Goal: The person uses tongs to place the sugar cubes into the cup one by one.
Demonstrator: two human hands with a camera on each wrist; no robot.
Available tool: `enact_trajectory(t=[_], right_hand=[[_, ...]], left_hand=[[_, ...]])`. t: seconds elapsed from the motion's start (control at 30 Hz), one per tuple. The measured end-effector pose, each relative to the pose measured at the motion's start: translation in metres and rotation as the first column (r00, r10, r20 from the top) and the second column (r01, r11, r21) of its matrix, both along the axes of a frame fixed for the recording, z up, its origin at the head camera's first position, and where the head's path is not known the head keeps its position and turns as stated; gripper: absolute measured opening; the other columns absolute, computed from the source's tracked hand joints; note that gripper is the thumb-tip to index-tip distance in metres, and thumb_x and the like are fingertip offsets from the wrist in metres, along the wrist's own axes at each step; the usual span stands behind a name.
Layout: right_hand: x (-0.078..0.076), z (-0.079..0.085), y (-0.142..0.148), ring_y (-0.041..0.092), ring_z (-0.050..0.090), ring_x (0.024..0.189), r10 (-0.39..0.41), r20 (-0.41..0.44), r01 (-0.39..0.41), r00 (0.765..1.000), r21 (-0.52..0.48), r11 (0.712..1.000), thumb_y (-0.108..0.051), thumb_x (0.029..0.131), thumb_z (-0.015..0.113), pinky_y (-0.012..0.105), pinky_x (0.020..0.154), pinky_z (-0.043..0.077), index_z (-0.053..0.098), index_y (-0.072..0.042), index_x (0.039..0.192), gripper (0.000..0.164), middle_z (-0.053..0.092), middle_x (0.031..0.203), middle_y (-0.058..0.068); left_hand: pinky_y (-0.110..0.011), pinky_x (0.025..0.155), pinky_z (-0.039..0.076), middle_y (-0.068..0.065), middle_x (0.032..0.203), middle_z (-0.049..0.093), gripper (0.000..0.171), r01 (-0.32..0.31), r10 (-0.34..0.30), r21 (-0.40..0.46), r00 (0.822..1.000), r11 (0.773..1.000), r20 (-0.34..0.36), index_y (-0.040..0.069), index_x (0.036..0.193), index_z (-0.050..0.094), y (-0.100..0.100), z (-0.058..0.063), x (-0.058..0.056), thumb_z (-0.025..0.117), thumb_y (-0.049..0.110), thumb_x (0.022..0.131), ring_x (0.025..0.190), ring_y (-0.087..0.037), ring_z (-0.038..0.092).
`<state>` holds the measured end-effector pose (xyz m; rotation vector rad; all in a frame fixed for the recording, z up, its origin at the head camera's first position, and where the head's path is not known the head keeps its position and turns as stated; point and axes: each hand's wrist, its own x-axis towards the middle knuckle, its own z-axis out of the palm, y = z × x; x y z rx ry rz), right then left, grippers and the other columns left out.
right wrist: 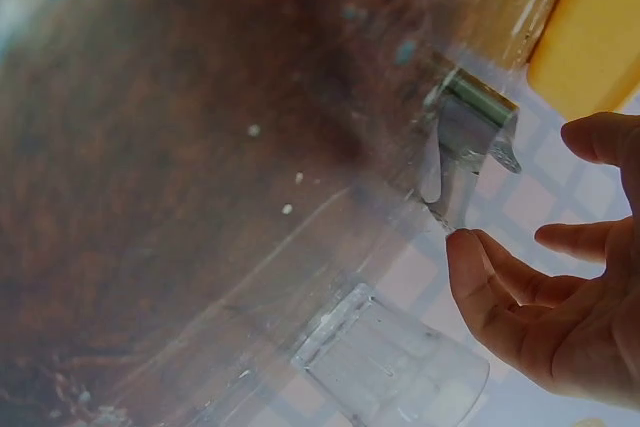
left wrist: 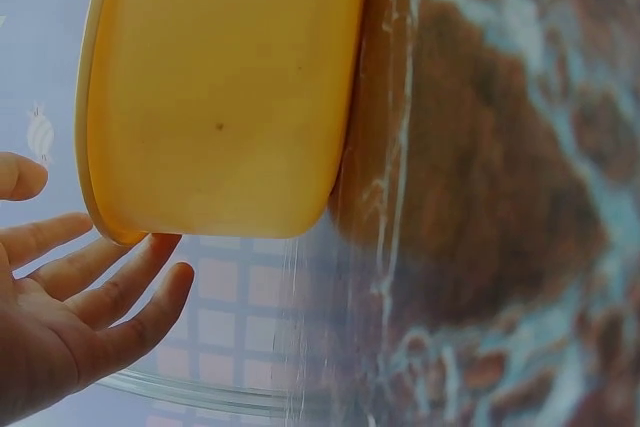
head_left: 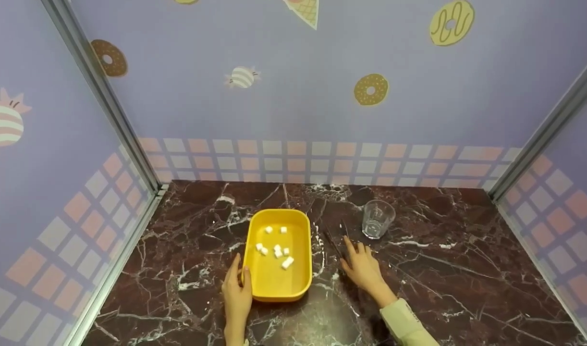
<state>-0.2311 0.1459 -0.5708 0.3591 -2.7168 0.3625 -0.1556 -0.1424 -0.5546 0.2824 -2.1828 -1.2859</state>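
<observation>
A lilac wall (head_left: pixel 298 113) printed with doughnuts, sweets and a band of pink and white tiles backs a dark, white-veined marble counter (head_left: pixel 192 230), where a person works with two bare hands. A deep yellow tray (head_left: pixel 274 286) stands left of centre, its long side running away from the person, with small white cubes (head_left: pixel 277 254) scattered across its floor.

The left hand (head_left: pixel 238 295) rests against the tray's near left side, its fingers loosely extended at the rim rather than clenched. Across the tray, the right hand (head_left: pixel 365 271), reaching from a pale sleeve (head_left: pixel 406 322), has its fingers spread and relaxed; the index fingertip appears to touch a slim, dark two-pronged tool (head_left: pixel 332 242), seemingly tongs, but no firm grip shows.

The tool lies on the counter in the gap between the tray and the right hand, ahead of that hand and to its left, its long axis pointing away from the person and slanting slightly toward the tray. The right hand is by far the nearer; the left is on the tray's opposite side. A clear glass (head_left: pixel 377 223) stands upright beyond the right hand, to the tool's right.
</observation>
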Motion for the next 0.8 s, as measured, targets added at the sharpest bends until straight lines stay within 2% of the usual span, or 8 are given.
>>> enact_trajectory(t=[0.1,0.3,0.5,0.8], right_hand=[[-0.002,-0.001,-0.001,0.030,0.050,0.080,0.008,-0.016,-0.008,1.000,0.020,1.000,-0.027,0.076,0.066,0.041,0.048,0.047,0.046,-0.011,0.130,0.059,0.052,0.093,0.017],[-0.005,-0.002,-0.004,0.030,0.050,0.079,0.007,-0.033,-0.005,0.999,0.059,0.998,-0.027,0.073,0.068,0.040,0.047,0.047,0.046,-0.010,0.128,0.061,0.052,0.092,0.016],[-0.009,-0.005,-0.006,0.031,0.050,0.080,-0.008,-0.053,0.012,0.999,0.080,0.997,-0.026,0.071,0.069,0.039,0.045,0.047,0.049,-0.008,0.126,0.061,0.052,0.094,0.018],[-0.015,-0.012,-0.009,0.034,0.051,0.075,-0.033,0.009,0.033,0.999,0.010,0.999,-0.020,0.070,0.071,0.042,0.045,0.048,0.047,-0.005,0.125,0.062,0.044,0.096,0.020]], left_hand=[[-0.035,0.072,0.052,-0.016,0.123,0.056,0.038,0.000,0.000,0.002,1.000,1.000,0.007,0.004,0.124,0.051,0.000,0.000,0.000,0.054,0.006,0.087,0.093,-0.028,0.061],[-0.040,0.078,0.052,-0.017,0.124,0.054,0.037,0.028,-0.028,0.048,1.000,0.998,0.009,0.001,0.124,0.051,0.000,0.002,0.001,0.053,0.006,0.087,0.099,-0.031,0.059],[-0.034,0.072,0.054,-0.015,0.124,0.055,0.036,0.022,-0.024,0.057,0.999,0.998,0.026,0.001,0.123,0.052,0.000,0.003,0.001,0.053,0.007,0.087,0.094,-0.028,0.062],[-0.031,0.071,0.054,-0.016,0.121,0.057,0.035,0.013,-0.014,0.049,1.000,0.999,0.022,0.000,0.122,0.053,0.000,0.003,0.000,0.054,0.006,0.087,0.090,-0.025,0.061]])
